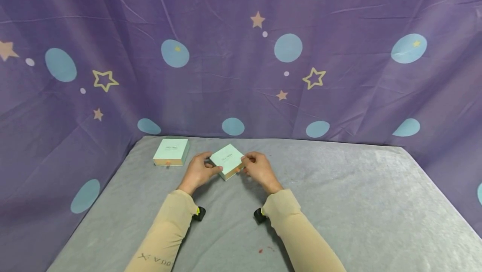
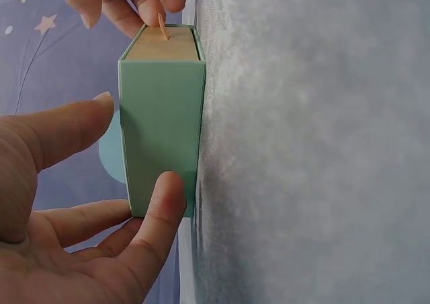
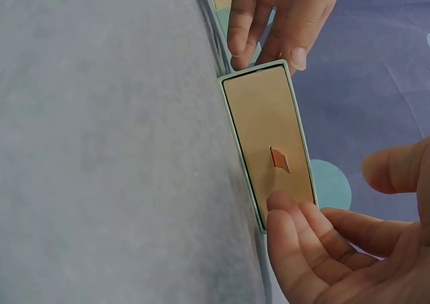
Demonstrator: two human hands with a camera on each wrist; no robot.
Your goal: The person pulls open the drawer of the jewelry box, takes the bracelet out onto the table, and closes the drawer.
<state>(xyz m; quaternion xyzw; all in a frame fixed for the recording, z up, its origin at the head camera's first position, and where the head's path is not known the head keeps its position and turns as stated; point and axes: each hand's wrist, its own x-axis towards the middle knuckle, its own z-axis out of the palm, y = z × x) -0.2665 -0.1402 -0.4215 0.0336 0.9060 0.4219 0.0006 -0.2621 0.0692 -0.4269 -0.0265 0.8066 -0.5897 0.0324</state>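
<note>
A pale green drawer box [image 1: 227,159] with small lettering on its lid stands turned at an angle in front of me. My left hand [image 1: 200,172] holds its left side, the thumb near the top edge and other fingers at the far end; one fingertip lies on the green side wall [image 2: 161,122]. At the right end, the curled fingertips of my right hand [image 1: 260,168] touch the peach drawer front [image 3: 262,122], and the thumb stays apart from it. An orange ribbon tab [image 3: 279,160] sticks out of that front, just beside those fingertips.
A second pale green box [image 1: 171,151], with a peach front and orange tab, sits at the back left of the grey cloth-covered table [image 1: 339,205]. Behind the table hangs a purple curtain [image 1: 226,88] with stars and blue dots. Small red marks [image 1: 260,251] show near the front.
</note>
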